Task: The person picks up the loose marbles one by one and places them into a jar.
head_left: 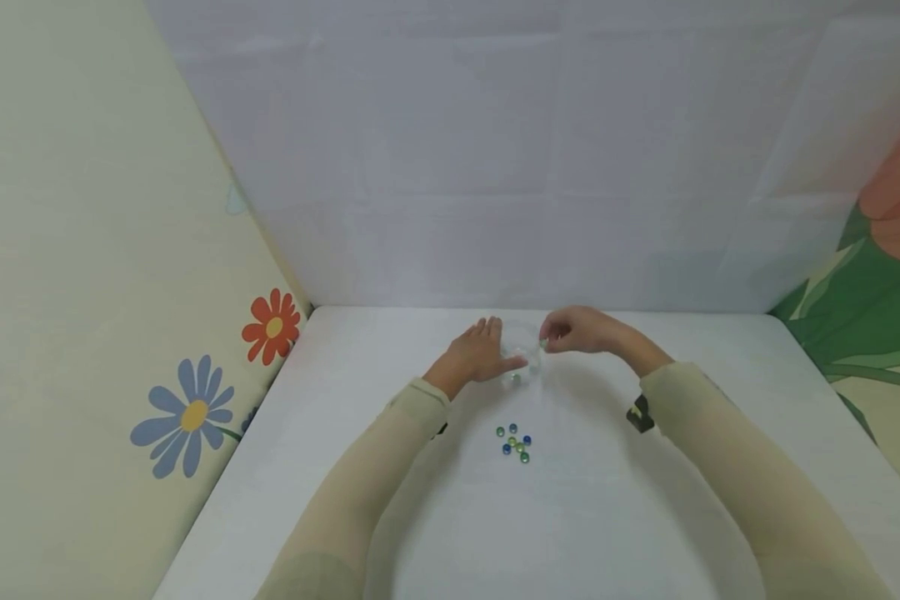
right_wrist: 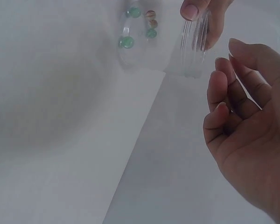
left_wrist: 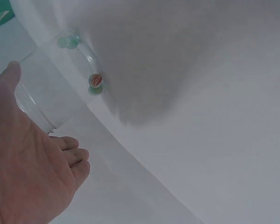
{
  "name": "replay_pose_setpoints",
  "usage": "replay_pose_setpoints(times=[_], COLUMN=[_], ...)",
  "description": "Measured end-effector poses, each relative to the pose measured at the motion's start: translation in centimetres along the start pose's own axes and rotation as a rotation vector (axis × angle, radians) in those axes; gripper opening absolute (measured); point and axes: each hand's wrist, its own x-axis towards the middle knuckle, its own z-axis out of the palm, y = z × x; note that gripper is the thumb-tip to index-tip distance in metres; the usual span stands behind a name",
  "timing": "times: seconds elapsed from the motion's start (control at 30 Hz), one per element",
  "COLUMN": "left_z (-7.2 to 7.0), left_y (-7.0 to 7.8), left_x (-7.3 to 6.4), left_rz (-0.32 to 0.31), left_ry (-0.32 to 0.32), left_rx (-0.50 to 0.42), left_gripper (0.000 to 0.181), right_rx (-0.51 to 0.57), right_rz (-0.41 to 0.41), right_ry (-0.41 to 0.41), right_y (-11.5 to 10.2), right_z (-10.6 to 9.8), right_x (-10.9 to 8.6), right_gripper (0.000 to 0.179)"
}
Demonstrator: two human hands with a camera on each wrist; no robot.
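Observation:
A clear jar (head_left: 520, 335) stands on the white table, with green marbles (left_wrist: 72, 43) and a red-orange swirled marble (left_wrist: 96, 80) at its base. My left hand (head_left: 477, 352) grips the jar near its rim, thumb on the near side and fingers reaching round the other. Just right of the rim is my right hand (head_left: 581, 328), fingers bent, a green marble (head_left: 543, 342) pinched at its fingertips in the head view. From the right wrist, that marble is hidden, and the right hand (right_wrist: 252, 93) shows its thumb near the bent index finger, beside the jar's mouth (right_wrist: 194, 46).
Several loose green and blue marbles (head_left: 520, 447) lie on the white table (head_left: 525, 533) between the forearms. A white backdrop (head_left: 450, 167) rises behind the jar. Flower-patterned panels flank the table, with a blue flower (head_left: 193, 415) on the left one.

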Motion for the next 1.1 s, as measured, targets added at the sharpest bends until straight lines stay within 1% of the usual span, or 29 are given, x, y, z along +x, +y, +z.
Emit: replay_pose_setpoints(times=[0.17,0.33,0.6,0.9,1.1], left_z=[0.2,0.3,0.3,0.6,0.8], left_y=[0.0,0.0,0.1,-0.5,-0.9], left_x=[0.1,0.2,0.2,0.5,0.5], left_rz=[0.002,0.008,-0.008,0.002,0.003], left_ry=[0.0,0.006,0.01,0.036,0.048], left_rx=[0.006,-0.007,-0.03,-0.029,-0.046], left_gripper=[0.106,0.106,0.108,0.108,0.108], right_rx=[0.007,0.004,0.006,-0.001,0.011], right_rz=[0.003,0.013,0.028,-0.002,0.017], right_ry=[0.005,0.015,0.038,0.06,0.079], right_y=[-0.1,0.0,-0.2,0.0,0.1], right_z=[-0.2,-0.3,-0.5,-0.2,0.0], right_x=[0.3,0.7,1.1,2.1,2.8], right_gripper=[0.017,0.018,0.018,0.017,0.018])
